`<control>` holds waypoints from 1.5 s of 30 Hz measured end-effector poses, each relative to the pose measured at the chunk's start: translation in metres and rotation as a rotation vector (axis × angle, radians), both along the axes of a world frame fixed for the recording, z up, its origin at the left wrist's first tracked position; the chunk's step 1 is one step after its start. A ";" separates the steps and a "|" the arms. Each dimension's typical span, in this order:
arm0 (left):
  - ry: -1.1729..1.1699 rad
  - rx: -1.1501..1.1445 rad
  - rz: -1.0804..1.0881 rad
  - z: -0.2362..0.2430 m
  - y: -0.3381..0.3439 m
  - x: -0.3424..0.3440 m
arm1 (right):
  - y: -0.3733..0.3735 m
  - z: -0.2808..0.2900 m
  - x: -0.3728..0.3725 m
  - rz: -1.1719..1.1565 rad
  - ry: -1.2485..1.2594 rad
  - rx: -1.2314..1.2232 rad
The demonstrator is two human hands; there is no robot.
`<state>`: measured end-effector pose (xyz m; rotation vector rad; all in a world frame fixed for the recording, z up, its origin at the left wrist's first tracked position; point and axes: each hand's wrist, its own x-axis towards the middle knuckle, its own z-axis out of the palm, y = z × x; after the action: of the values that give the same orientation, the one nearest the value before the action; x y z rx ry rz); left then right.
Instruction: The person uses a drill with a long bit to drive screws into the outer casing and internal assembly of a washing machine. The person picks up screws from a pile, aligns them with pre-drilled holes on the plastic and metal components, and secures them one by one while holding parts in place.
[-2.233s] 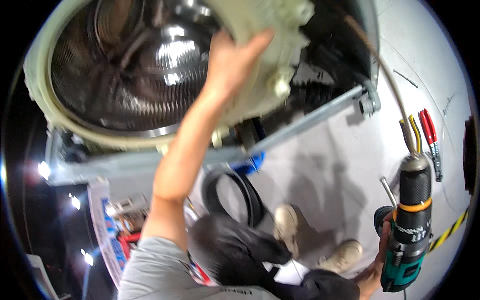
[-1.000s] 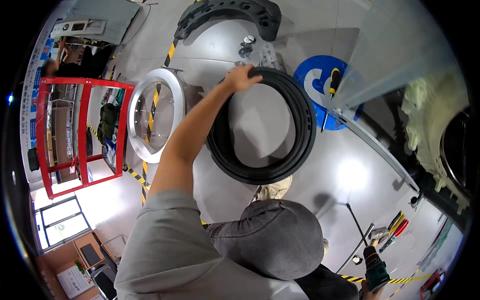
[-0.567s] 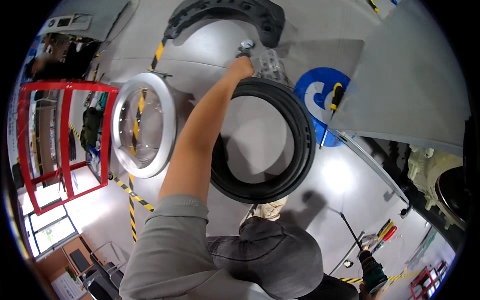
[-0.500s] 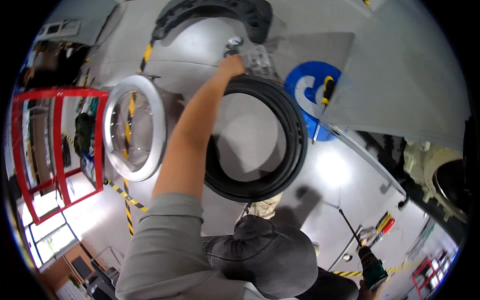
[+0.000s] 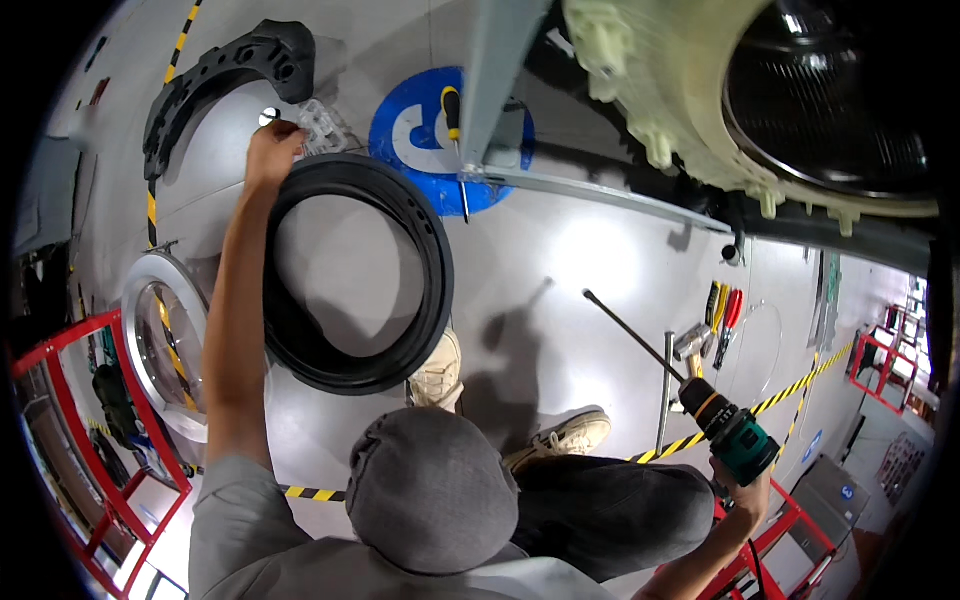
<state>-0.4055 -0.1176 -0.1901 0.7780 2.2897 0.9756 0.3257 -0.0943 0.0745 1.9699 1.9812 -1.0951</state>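
Note:
My left hand reaches past a black rubber door seal, its fingers bent together at a clear plastic case of small parts. What those fingers hold, if anything, is too small to make out. A small shiny round piece shows just beyond them. Farther off lies a dark curved counterweight. At lower right, my right hand is wrapped round the grip of a green and black power drill. Its long thin bit points up and left, over the floor.
An opened washing machine with a pale tub stands at upper right. A screwdriver rests on a blue floor disc. A hammer and pliers lie on the right. A round glass door and red rack are left.
The view has swung right, so floor things sit farther left and more of the washing machine shows. The drill and my right hand have come fully into view. My left hand stays by the clear case.

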 end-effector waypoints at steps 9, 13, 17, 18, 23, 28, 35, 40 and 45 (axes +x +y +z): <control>-1.435 0.525 0.013 0.093 0.038 0.293 | -0.038 -0.033 0.046 -0.269 0.563 0.202; -1.600 0.551 0.023 0.112 0.060 0.330 | -0.035 -0.027 0.046 -0.249 0.726 0.246; -1.750 0.658 0.074 0.114 0.068 0.350 | -0.020 -0.011 0.040 -0.185 0.823 0.258; -1.793 0.686 0.108 0.116 0.069 0.353 | -0.014 -0.007 0.036 -0.169 0.835 0.254; -1.887 0.827 0.167 0.127 0.068 0.344 | 0.003 0.011 0.017 -0.137 0.830 0.217; -1.903 0.889 0.221 0.131 0.063 0.326 | -0.009 0.029 -0.037 -0.178 0.799 0.300; -1.900 0.894 0.246 0.131 0.075 0.317 | -0.028 0.048 -0.062 -0.272 0.727 0.314; -1.897 0.950 0.261 0.136 0.084 0.301 | -0.053 0.048 -0.112 -0.280 0.685 0.399; -1.873 0.919 0.327 0.136 0.094 0.300 | -0.096 0.011 -0.140 -0.323 0.652 0.403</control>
<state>-0.1060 -0.0235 -0.0539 -0.3467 0.2648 1.7343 0.1861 -0.1902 0.0852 2.4266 2.3962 -1.7055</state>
